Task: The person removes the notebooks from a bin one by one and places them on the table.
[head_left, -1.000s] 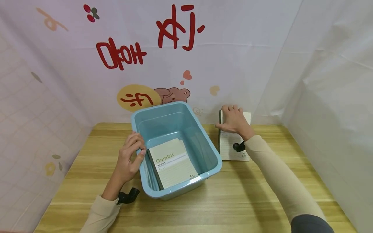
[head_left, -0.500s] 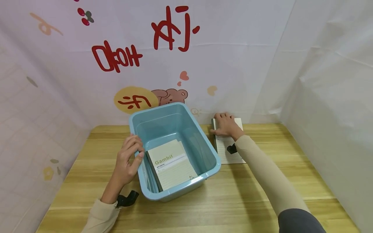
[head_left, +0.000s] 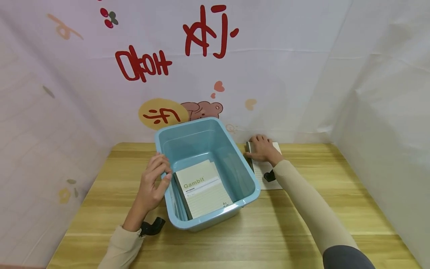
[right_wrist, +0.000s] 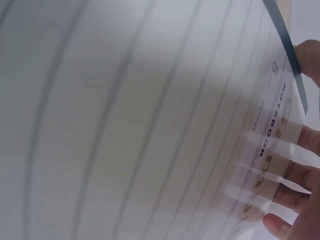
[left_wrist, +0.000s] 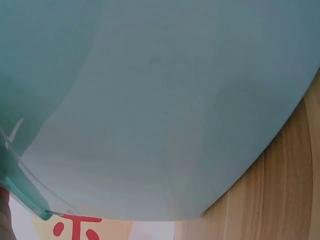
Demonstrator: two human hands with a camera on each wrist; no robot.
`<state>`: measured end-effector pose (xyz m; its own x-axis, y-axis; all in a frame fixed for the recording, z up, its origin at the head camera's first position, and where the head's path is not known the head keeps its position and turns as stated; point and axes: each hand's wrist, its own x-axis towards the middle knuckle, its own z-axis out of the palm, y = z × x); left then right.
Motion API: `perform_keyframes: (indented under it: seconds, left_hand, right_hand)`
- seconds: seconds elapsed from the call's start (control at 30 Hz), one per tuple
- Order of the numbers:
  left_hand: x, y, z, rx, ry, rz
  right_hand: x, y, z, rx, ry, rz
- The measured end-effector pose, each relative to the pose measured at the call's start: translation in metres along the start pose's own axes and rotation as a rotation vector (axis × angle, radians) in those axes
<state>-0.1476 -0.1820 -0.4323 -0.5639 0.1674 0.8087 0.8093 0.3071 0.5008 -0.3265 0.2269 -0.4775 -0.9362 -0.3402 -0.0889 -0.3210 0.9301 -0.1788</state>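
Surface: a light wood-grain tabletop point(head_left: 336, 186) fills the lower half of the head view. Its far edge meets a white sheet-like backdrop point(head_left: 285, 74) with faint creases; pale side panels point(head_left: 386, 130) stand at the left and right of the frame.

Backdrop print: large red characters point(head_left: 203, 35) at upper centre and more at upper left, not read with certainty; cherries point(head_left: 109, 18) at upper left; a yellow disc point(head_left: 161, 104) bearing a red character at centre left, partly repeated at the bottom of the left wrist view; a pink bear point(head_left: 208, 109) beside it; small hearts point(head_left: 219, 86) above.

Container: a blue plastic bin point(head_left: 231, 164), centre of frame, set at an angle. Inside, toward its near left, lies a pale notebook with dark spine point(head_left: 205, 190), marked "Gambit" and "NOTEBOOK", with "A5" at its lower right corner; the smallest print is illegible. Another edge shows behind its top.

Hands: the left hand point(head_left: 154, 183) grips the bin's left rim. The right hand point(head_left: 263, 149) rests over the top end of a second notebook point(head_left: 260, 173), right of the bin; whether it grips cannot be told. The right wrist view shows that ruled-line cover, "NOTEBOOK" legible, thumb beside the dark spine.
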Motion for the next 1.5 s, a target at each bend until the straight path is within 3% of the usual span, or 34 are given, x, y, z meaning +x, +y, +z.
perform_keyframes:
  seconds: [0.2,0.4,0.63,1.03,1.5]
  left_hand:
    - [0.004,-0.001,0.004,-0.001,-0.015,-0.009]
    - [0.003,0.0,0.001,-0.02,0.007,0.029]
    - [0.003,-0.001,0.003,-0.021,-0.009,0.025]
    - [0.002,0.0,0.001,-0.001,-0.004,-0.006]
    - [0.002,-0.001,0.0,0.007,-0.009,0.008]
  right_hand:
    - [-0.003,0.006,0.004,0.035,0.014,0.021]
    - [-0.002,0.001,0.005,0.11,0.042,-0.012]
    - [-0.018,-0.002,-0.001,0.121,0.087,-0.01]
    - [-0.034,-0.021,-0.032,0.155,0.181,-0.106]
    - [-0.046,-0.05,-0.086,0.13,0.207,-0.115]
